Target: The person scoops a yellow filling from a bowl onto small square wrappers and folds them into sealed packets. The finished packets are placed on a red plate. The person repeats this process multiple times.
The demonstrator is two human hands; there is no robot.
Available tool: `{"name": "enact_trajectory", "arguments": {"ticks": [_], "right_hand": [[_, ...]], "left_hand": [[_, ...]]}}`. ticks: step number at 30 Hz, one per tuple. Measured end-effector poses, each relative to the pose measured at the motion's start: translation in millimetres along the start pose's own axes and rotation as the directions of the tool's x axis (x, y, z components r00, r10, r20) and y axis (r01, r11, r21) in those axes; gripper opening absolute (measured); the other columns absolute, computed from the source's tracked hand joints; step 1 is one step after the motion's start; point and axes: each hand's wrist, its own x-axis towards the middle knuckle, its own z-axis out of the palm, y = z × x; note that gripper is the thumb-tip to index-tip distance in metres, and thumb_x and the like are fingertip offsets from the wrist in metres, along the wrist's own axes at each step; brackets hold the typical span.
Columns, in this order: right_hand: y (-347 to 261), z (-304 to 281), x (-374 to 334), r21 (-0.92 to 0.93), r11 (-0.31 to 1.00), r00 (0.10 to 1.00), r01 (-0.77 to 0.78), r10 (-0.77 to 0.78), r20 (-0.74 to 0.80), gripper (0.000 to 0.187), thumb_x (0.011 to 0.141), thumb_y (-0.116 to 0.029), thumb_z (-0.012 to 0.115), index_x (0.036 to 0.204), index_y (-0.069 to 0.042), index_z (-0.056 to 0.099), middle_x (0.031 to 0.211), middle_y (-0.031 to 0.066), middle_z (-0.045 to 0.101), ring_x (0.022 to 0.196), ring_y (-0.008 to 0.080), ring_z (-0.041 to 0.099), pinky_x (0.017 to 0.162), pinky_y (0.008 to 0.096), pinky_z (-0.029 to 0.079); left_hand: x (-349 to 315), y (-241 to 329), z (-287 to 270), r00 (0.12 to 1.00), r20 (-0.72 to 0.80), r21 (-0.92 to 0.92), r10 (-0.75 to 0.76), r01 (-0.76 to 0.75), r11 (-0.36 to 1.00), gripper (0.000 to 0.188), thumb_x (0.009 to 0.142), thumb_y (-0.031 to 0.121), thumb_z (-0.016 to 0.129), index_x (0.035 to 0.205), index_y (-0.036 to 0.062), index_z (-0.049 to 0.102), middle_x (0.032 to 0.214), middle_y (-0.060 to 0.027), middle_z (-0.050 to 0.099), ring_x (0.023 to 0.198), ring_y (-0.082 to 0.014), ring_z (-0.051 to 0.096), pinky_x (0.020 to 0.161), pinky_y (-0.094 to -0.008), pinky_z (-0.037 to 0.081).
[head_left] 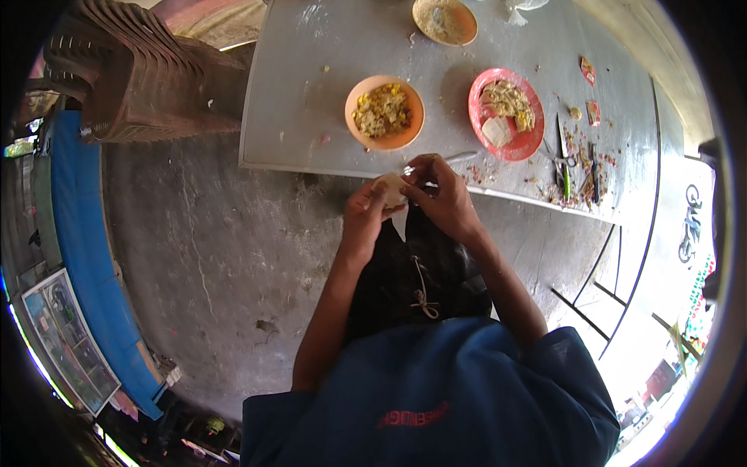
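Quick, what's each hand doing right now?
Left hand: closed, holding a thin pale piece.
Right hand: at the thin pale piece's edge; whether it's gripping can't be told.

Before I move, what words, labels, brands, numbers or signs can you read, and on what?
I'll place the lettering without copying its wording:
Dark-blue cloth T-shirt: red capitals, upside down in this view.
Bright white upright surface at right: large dark stylised lettering.
Red-and-green lettering near the right rim: too blurred to read.
Two small, flat red packets on the grey table: any print is too small.
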Motion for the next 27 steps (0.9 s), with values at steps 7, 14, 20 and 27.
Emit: {"name": "enact_trajectory", "arguments": {"ticks": [7,14,20,27], "right_hand": [[54.7,-25.9,8.7,-0.758,0.613,0.948,0.223,-0.317,0.022,0.038,0.085,0.010,0.053,0.121,0.000,0.062,0.116,0.0185,0.067,0.113,0.0378,0.063,0.093,0.0459,0.054],[89.7,-49.0,12.2,-0.812,0.533,0.967,0.238,-0.208,0.147,0.037,0.079,0.007,0.055,0.114,-0.001,0.061,0.109,0.0156,0.062,0.110,0.0356,0.059,0.094,0.0473,0.048],[91.4,-69.8,24.2,-0.811,0.411,0.907,0.416,-0.254,0.337,0.032,0.079,0.004,0.056,0.111,0.000,0.058,0.111,0.0157,0.061,0.112,0.0342,0.057,0.097,0.0461,0.047],[71.7,-86.8,32.1,-0.639,0.667,0.923,0.383,-0.255,0.287,0.038,0.085,0.010,0.055,0.120,-0.004,0.059,0.107,0.0166,0.061,0.085,0.0375,0.068,0.069,0.0456,0.059]], "left_hand": [[-49.8,-6.3,-83.9,0.946,-0.322,-0.038,0.027,-0.042,0.998,0.041,0.109,0.021,0.048,0.136,-0.0088,0.050,0.129,-0.0215,0.063,0.120,-0.0322,0.064,0.101,-0.0391,0.056],[-77.9,-7.8,-118.9,0.870,-0.491,-0.080,-0.055,0.018,0.997,0.045,0.109,0.020,0.044,0.140,-0.0129,0.041,0.135,-0.0254,0.055,0.125,-0.0352,0.060,0.107,-0.0423,0.052],[-53.3,-0.8,-102.7,0.880,-0.475,-0.076,-0.023,-0.015,0.997,0.045,0.109,0.021,0.043,0.139,-0.0123,0.042,0.135,-0.0244,0.056,0.125,-0.0342,0.060,0.108,-0.0421,0.051],[-4.9,11.4,-53.2,0.881,-0.472,-0.063,0.026,-0.063,0.996,0.038,0.110,0.020,0.044,0.136,-0.0066,0.051,0.130,-0.0192,0.062,0.122,-0.0292,0.063,0.107,-0.0424,0.052]]}}
